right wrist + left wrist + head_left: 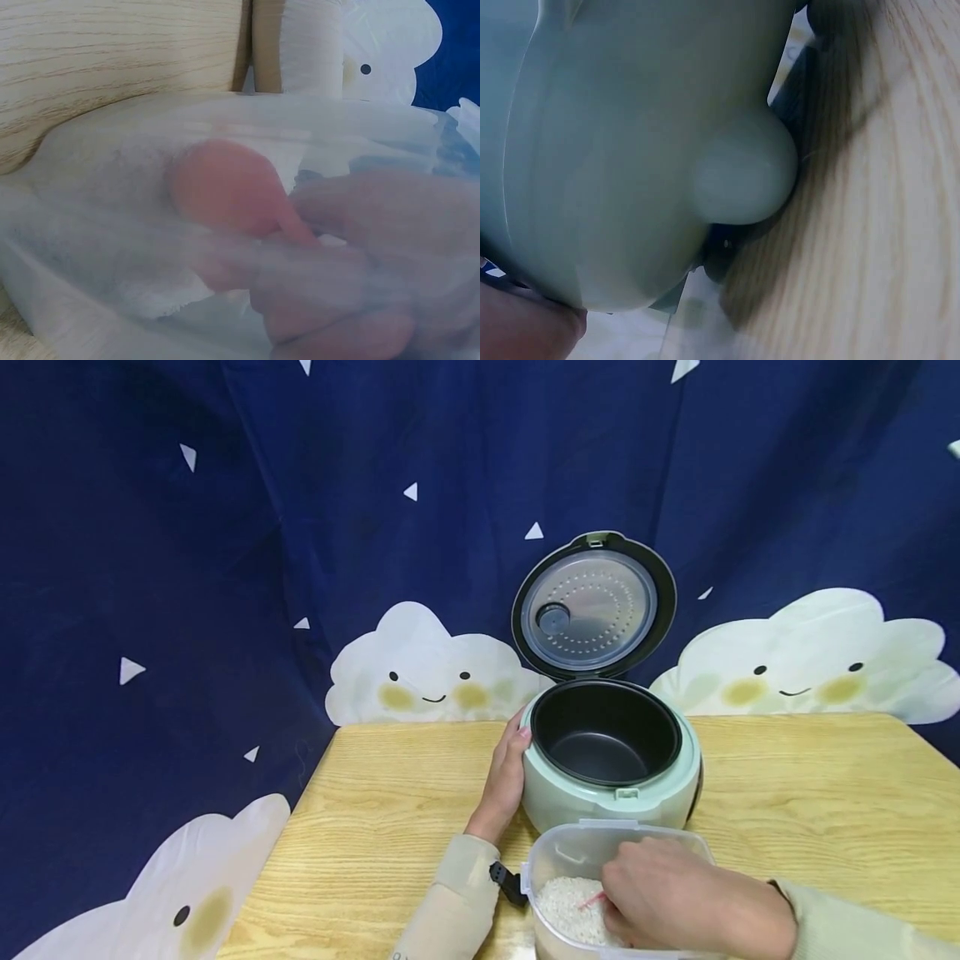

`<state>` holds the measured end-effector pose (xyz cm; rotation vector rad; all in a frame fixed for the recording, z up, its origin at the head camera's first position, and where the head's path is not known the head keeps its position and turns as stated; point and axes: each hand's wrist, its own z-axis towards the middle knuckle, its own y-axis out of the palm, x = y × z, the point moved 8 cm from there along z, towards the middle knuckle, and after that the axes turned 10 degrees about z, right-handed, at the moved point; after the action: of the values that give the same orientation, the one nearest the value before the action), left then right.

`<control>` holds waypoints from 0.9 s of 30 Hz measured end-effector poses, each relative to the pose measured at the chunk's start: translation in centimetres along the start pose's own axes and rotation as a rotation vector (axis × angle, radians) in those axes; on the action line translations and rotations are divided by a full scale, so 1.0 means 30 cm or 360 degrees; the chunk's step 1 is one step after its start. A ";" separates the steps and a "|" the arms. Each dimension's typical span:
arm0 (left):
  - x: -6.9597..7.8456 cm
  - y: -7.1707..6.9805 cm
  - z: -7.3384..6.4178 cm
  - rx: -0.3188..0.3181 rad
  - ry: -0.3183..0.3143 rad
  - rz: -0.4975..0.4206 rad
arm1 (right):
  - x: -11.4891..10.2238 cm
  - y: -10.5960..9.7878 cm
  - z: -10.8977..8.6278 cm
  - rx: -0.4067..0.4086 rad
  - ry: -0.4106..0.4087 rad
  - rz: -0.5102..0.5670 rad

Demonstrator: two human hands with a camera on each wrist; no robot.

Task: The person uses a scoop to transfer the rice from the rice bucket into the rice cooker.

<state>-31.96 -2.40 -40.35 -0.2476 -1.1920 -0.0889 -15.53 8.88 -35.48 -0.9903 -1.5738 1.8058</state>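
Observation:
A pale green rice cooker [562, 800] stands on the table with its lid [600, 643] raised and its dark inner pot [600, 758] showing bare inside. My left hand [507, 777] rests along the cooker's left side, fingers near the rim. In front of the cooker is a clear plastic container [564, 847] partly filled with white rice [572, 906]. My right hand [663, 893] reaches into it and grips a pink-red scoop [225, 187]. The scoop's rounded bowl shows through the container wall in the right wrist view, beside the rice.
A light wood table [390, 827] lies beneath everything. Behind it hangs a dark blue curtain [420, 543] with white clouds and small triangles. A black wrist device [510, 885] on the left sleeve sits right at the container's left latch.

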 end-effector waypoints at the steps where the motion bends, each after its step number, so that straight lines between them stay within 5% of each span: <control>1: 0.000 0.000 0.000 0.0000 0.0000 -0.0002 | 0.001 0.000 0.000 -0.0006 0.0004 0.0009; 8: -0.008 0.004 0.005 -0.0013 -0.0008 -0.0002 | 0.014 0.014 0.002 -0.0144 0.0030 0.0173; 15: -0.007 0.002 0.006 -0.0018 -0.0004 0.0013 | 0.009 -0.002 0.004 -0.0081 -0.0021 0.0167; 27: -0.009 -0.002 0.001 -0.0023 -0.0010 0.0011 | 0.017 -0.005 0.007 -0.0253 0.0013 0.0411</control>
<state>-32.11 -2.46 -40.57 -0.2648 -1.1973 -0.0905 -16.00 9.19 -35.40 -1.3255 -1.6683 1.8619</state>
